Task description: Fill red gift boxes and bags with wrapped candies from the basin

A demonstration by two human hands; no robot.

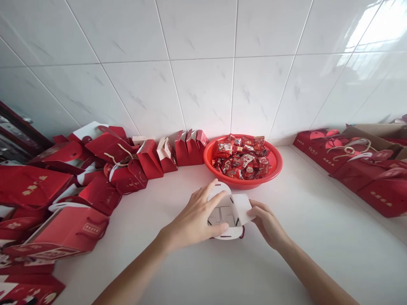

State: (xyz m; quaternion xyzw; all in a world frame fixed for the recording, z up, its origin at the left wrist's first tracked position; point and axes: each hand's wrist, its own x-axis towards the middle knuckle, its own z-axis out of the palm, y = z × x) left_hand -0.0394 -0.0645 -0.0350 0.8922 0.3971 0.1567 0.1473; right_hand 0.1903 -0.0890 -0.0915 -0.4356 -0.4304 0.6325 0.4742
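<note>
A small gift box (222, 215) stands on the white counter with its top open and its white inside facing up. Rounded flaps with dark slots stick out at its far and near edges. Over its left side lies my left hand (203, 214), fingers spread, with thumb and fingers touching the box. At the other side, my right hand (265, 220) pinches a white side flap (242, 207) that is folded outward. A bit of dark red cord shows beside the box's near right corner. The box's left wall is hidden under my left hand.
Behind the box, a red plastic basket (276, 167) holds many red-wrapped candies (243, 159). Red gift boxes (95, 190) crowd the left side, and several small ones (187, 150) line the tiled wall. More red boxes (365, 173) and a cardboard carton (375, 133) are at the right.
</note>
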